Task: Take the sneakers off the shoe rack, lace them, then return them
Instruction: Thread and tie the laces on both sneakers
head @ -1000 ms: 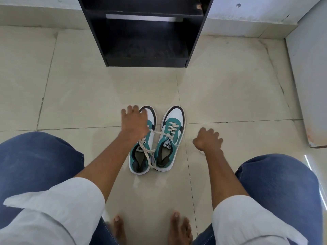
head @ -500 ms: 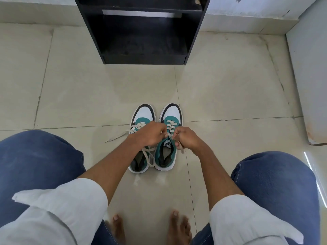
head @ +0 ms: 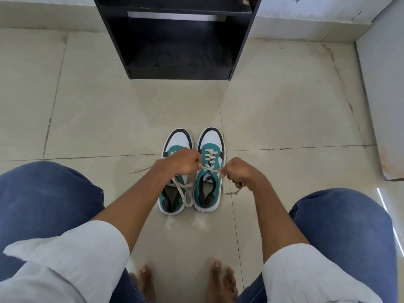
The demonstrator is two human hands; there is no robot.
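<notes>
Two teal, white and black sneakers stand side by side on the floor, toes pointing away from me. The right sneaker (head: 209, 182) has cream laces threaded up its front. My left hand (head: 182, 161) and my right hand (head: 239, 171) each pinch one end of its lace, pulled taut sideways over the tongue. My left hand partly hides the left sneaker (head: 175, 193), whose loose lace lies across its opening and trails to the left on the floor. The black shoe rack (head: 179, 38) stands beyond the shoes, its lower shelf bare.
Beige floor tiles (head: 284, 119) surround the shoes. A white wall panel (head: 382, 95) rises at the right. My jeans-clad knees fill both lower corners and my bare feet (head: 220, 281) rest near the bottom edge.
My hands came together over the right sneaker, took hold of its lace ends, and have since drawn apart, tightening the lace. The sneakers stayed in place.
</notes>
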